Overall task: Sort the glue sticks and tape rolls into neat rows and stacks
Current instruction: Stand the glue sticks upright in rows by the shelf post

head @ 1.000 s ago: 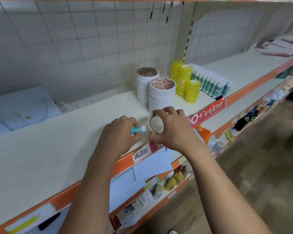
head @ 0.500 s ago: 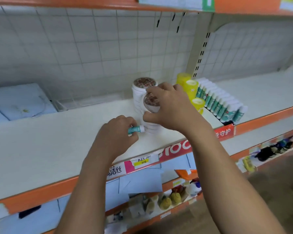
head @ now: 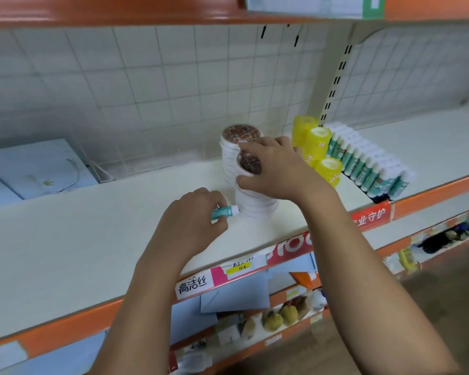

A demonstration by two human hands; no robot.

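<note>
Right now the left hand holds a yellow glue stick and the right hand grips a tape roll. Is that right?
Wrong colour: the head view shows the left hand holding a teal-and-white glue stick, not yellow. The right hand does grip a tape roll, atop the front stack.

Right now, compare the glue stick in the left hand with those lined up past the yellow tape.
Pose: the held glue stick lies sideways in the left hand; the shelved glue sticks stand upright.
Grouping: the held glue stick is alone; the shelved glue sticks are packed in rows.
Place: the held glue stick is left of the white tape stack, the shelved glue sticks right of it.
Both are teal with white caps.
</note>
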